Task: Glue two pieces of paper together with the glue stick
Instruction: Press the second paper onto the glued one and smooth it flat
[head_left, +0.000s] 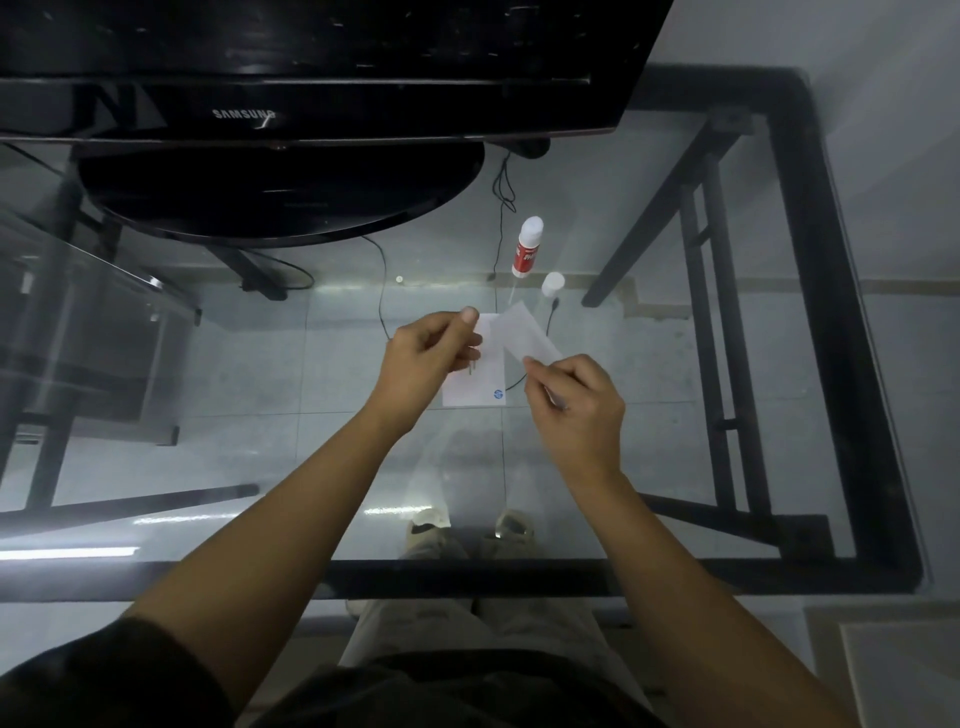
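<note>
A white paper with a small blue logo (488, 382) lies on the glass table, and my left hand (423, 358) pinches its upper left edge. My right hand (574, 402) holds a second, narrower white paper strip (524, 332), tilted and lifted above the first paper's right side. A red and white glue stick (525, 248) stands uncapped farther back. Its white cap (552, 283) rests just to its right.
A black Samsung monitor (291, 78) with a round base (280, 197) fills the back left. Thin black cables (501, 208) run under the glass. The table's black frame (826, 260) borders the right and near edges.
</note>
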